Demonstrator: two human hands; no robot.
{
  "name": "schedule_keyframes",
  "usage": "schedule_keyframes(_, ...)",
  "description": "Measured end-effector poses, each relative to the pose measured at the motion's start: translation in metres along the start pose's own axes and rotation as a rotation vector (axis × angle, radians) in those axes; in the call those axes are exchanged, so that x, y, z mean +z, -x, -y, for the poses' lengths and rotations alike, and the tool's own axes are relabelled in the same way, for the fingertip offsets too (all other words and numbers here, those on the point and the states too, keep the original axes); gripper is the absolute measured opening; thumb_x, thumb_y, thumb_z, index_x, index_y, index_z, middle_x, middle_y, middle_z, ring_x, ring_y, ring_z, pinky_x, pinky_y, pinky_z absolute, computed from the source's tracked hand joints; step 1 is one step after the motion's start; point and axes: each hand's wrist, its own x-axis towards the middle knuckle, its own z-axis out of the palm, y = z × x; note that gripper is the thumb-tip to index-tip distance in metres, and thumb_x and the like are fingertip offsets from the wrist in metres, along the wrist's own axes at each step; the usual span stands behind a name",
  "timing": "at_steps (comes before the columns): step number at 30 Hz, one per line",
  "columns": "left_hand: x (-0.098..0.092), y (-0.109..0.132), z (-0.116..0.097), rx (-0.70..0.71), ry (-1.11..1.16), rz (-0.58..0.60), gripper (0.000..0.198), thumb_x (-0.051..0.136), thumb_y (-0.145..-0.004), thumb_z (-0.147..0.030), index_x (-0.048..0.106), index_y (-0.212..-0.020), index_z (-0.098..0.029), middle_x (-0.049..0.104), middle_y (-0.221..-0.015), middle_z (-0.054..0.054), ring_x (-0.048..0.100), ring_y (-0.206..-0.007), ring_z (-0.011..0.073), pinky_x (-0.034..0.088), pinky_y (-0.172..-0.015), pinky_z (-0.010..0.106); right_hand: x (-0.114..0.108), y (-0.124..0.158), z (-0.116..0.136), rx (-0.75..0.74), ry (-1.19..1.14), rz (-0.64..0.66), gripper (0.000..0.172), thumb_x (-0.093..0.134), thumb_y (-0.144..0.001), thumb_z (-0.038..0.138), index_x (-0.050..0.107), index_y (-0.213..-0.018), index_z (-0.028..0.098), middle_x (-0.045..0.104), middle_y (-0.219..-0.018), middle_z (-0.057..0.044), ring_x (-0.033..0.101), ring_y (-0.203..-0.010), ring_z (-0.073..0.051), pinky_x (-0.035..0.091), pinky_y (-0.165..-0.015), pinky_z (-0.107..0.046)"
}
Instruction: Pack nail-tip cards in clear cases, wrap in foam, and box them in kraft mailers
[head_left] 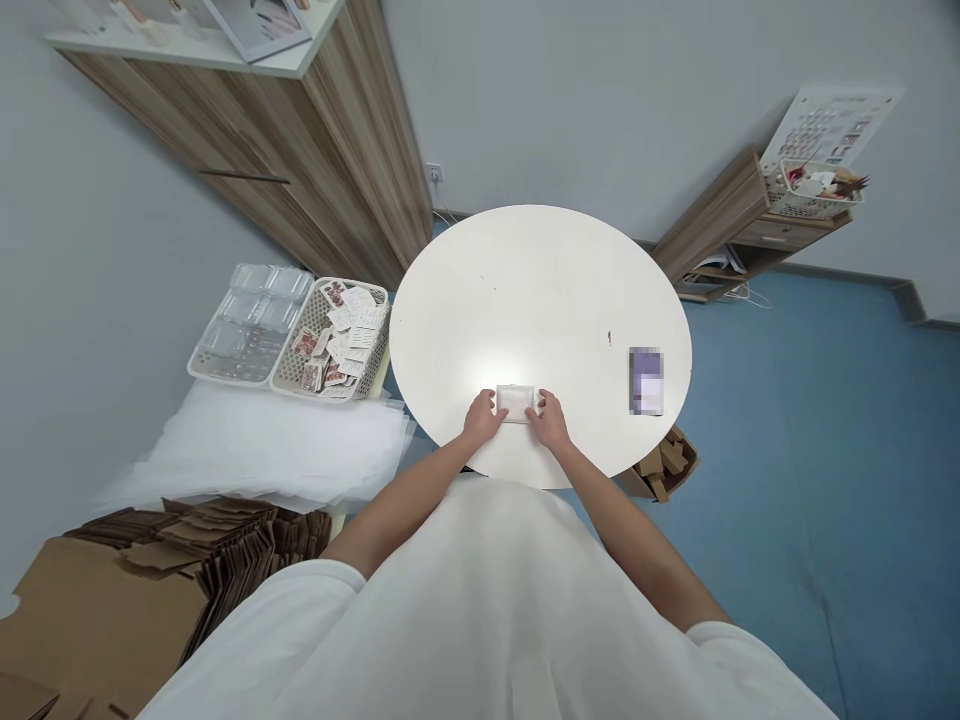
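My left hand [484, 415] and right hand [550, 418] each grip an end of one white packet [515, 402] at the table's [540, 270] near edge. I count one card [646, 381] on the table's right, its print too blurred to read, and two baskets [375, 365] left of the table.

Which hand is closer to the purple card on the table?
Right. The right hand holds the right end of the small white packet, with the purple card off to its right. The left hand holds the packet's left end, farther from the card.
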Motion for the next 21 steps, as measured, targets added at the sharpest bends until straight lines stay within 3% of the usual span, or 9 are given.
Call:
schedule_keyframes(4,-0.002,0.008,0.006,-0.012,0.039,-0.017,0.038,0.055,-0.075,-0.034,0.047,-0.109,-0.019,0.054,-0.102,0.008,0.055,-0.084,0.0164,0.041,-0.077,0.028,-0.002,0.02,-0.005,0.004,-0.042,0.001,0.053,0.045,-0.077,0.037,0.034,-0.125,0.019,0.045,-0.115,-0.012,0.054,-0.078,-0.017,0.046,-0.074,-0.031)
schedule_keyframes(9,0.0,0.021,0.014,-0.087,0.097,-0.04,0.041,0.054,-0.077,-0.035,0.046,-0.115,-0.02,0.053,-0.104,0.008,0.055,-0.082,0.015,0.042,-0.078,0.028,-0.007,0.03,-0.002,0.039,-0.027,0.093,0.05,0.042,-0.079,0.04,0.036,-0.125,0.022,0.043,-0.119,-0.01,0.056,-0.084,-0.017,0.046,-0.074,-0.031)
schedule_keyframes(13,0.01,0.027,0.011,-0.142,0.234,-0.049,0.04,0.054,-0.077,-0.035,0.049,-0.115,-0.022,0.051,-0.109,0.009,0.055,-0.083,0.0146,0.044,-0.075,0.027,-0.008,0.029,0.0,0.02,-0.04,0.168,0.046,0.042,-0.079,0.042,0.041,-0.122,0.025,0.043,-0.119,-0.009,0.056,-0.087,-0.019,0.046,-0.074,-0.032)
schedule_keyframes(17,0.018,0.025,0.008,-0.108,0.302,-0.061,0.04,0.055,-0.077,-0.031,0.051,-0.115,-0.02,0.051,-0.109,0.009,0.056,-0.082,0.0142,0.045,-0.077,0.029,-0.003,0.021,0.001,-0.027,-0.061,0.223,0.047,0.044,-0.078,0.038,0.041,-0.122,0.022,0.044,-0.12,-0.011,0.054,-0.094,-0.021,0.046,-0.078,-0.033)
schedule_keyframes(21,0.008,0.015,0.015,-0.108,0.295,-0.112,0.043,0.055,-0.077,-0.03,0.048,-0.118,-0.018,0.05,-0.11,0.01,0.056,-0.084,0.015,0.044,-0.081,0.031,0.011,0.009,0.012,-0.058,-0.071,0.255,0.048,0.046,-0.076,0.033,0.041,-0.123,0.021,0.048,-0.116,-0.01,0.053,-0.093,-0.02,0.046,-0.08,-0.033)
